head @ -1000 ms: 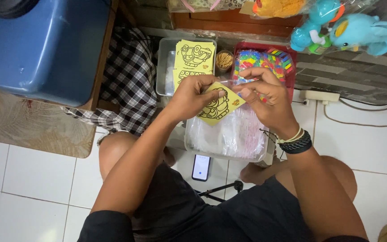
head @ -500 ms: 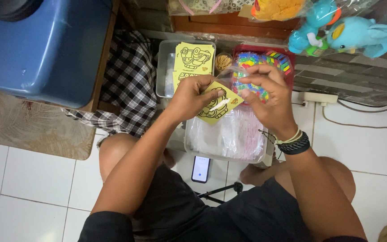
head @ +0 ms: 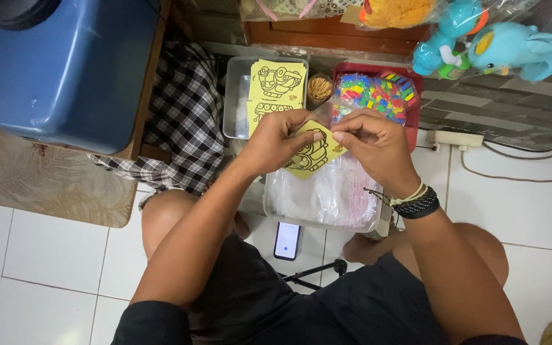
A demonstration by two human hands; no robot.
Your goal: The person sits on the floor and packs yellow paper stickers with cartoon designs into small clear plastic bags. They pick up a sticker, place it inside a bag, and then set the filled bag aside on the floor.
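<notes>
A seated person's left hand point(head: 274, 142) and right hand point(head: 373, 144) both pinch a small yellow card point(head: 309, 153) with a black line drawing, held between them above a clear tub of plastic bags point(head: 327, 195). Just beyond the hands sit a grey tray point(head: 237, 102) holding more yellow cards point(head: 277, 86) and a red tray of colourful small pieces point(head: 378, 94). A phone point(head: 287, 241) lies on the white tiled floor between the knees.

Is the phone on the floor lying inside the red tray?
No, the phone lies on the white tiles between the person's legs, well apart from the red tray of coloured pieces.
</notes>
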